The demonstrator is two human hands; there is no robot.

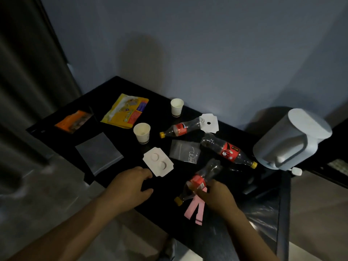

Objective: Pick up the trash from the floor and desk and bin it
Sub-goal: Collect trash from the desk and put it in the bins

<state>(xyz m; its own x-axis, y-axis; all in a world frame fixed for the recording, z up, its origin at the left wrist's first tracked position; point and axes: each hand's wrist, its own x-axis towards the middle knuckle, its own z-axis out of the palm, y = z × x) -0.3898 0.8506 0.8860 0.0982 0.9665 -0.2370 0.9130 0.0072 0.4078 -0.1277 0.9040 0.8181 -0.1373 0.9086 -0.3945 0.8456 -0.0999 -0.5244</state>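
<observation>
- Left hand (131,185) hovers relaxed and empty beside the white card (157,164).
- Right hand (216,196) grasps the bottle (204,178) at the front edge of the desk (160,110). It looks empty, so probably light, slick and crushable; grip the labelled middle.

1. The single head-worn view looked forward and steeply down from above the near edge of the black desk (160,110); both forearms entered from the bottom of the frame.
2. It faced the far wall (207,44); the wide lens was tilted, so the desk ran diagonally from far left to near right.
3. It stood near; the left hand (130,185) and the right hand (216,196), gripping a bottle (205,176), filled the lower middle.
</observation>
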